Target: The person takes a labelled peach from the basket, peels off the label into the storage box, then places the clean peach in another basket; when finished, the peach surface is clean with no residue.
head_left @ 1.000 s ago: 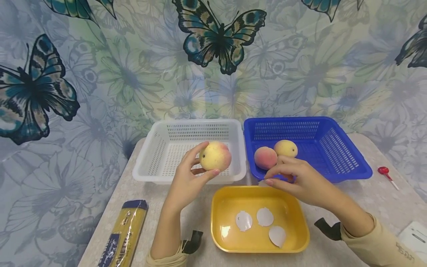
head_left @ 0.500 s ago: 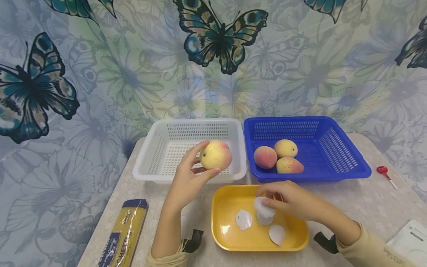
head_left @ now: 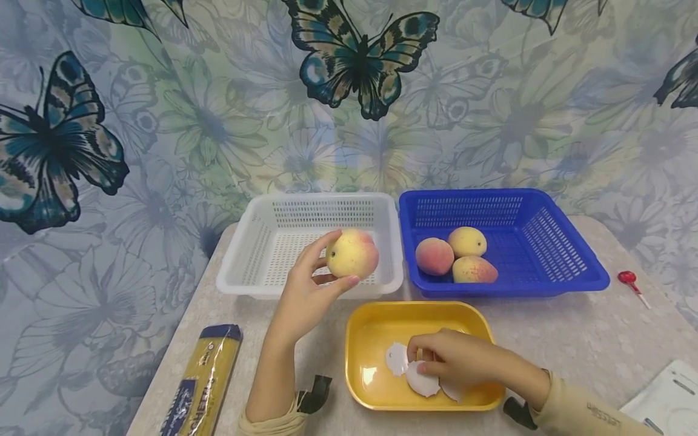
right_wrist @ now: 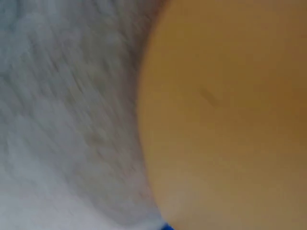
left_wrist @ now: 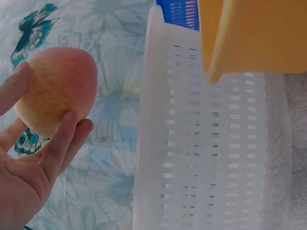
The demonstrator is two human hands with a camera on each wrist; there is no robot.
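Fingers [head_left: 327,245] of the left hand [head_left: 305,290] curl round a yellow-pink peach [head_left: 352,254], thumb underneath, holding it up over the near edge of the white basket [head_left: 245,266]; the wrist view shows the same peach cupped between thumb and two fingers. Off to the right of those fingers, the right hand [head_left: 463,363] reaches down into the yellow tray [head_left: 376,327], its thumb and forefinger pinching a white round sticker [head_left: 421,381]. Another white sticker [head_left: 396,358] lies just left of those fingertips, and a third is mostly hidden under the hand. Beyond the right hand, three peaches [head_left: 452,257] sit together in the blue basket [head_left: 551,254]. Near the left forearm lies a spaghetti packet [head_left: 204,378]. Far right of the right hand rests a red lollipop [head_left: 628,279].
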